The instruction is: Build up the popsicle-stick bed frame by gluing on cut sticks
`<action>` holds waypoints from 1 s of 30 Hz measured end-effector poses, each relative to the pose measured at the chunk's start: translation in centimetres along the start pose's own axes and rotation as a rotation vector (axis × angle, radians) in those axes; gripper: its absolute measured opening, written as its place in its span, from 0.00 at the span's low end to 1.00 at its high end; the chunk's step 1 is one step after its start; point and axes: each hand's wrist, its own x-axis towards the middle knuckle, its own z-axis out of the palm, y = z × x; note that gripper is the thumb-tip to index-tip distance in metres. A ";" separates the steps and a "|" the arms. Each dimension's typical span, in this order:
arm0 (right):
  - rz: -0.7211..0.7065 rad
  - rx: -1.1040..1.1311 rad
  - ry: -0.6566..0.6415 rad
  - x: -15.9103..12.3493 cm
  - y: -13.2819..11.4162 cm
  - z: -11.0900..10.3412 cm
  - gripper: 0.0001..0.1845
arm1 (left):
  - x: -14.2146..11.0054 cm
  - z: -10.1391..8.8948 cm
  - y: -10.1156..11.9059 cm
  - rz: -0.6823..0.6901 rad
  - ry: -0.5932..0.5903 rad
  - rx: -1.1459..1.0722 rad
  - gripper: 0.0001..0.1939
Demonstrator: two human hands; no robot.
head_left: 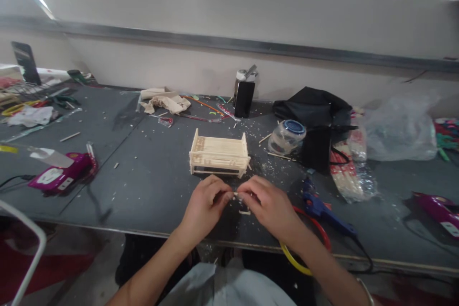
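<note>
My left hand (211, 198) and my right hand (263, 200) meet close above the front of the dark table. Both are closed, pinching the two ends of a short pale wooden stick (235, 194) between thumbs and fingertips. Just beyond them stands a small bed-like model (219, 153) built from thin wooden sticks, with raised ends and slats across. Another short bit of stick (245, 212) lies on the table beneath my right hand. Right of that hand lies a blue glue gun (324, 209) with its cord trailing off the front edge.
A clear jar with a blue lid (287, 136), a black bag (315, 110) and packs of sticks (351, 169) occupy the right. A phone (245, 99) leans at the back. Purple devices (62, 172) sit at both sides. Red and yellow rings (296, 260) are by my right forearm.
</note>
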 end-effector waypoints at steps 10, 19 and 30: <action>-0.185 -0.230 0.294 0.3 -0.4 -0.7 0.11 | 1.6 -0.1 1.3 0.046 0.084 0.001 0.07; -0.162 -0.435 0.488 1.8 0.1 -0.5 0.09 | 2.4 -0.6 0.1 0.235 0.256 0.371 0.16; -0.227 -0.581 0.511 2.9 1.0 0.3 0.08 | 2.4 0.5 0.2 0.250 0.239 0.489 0.19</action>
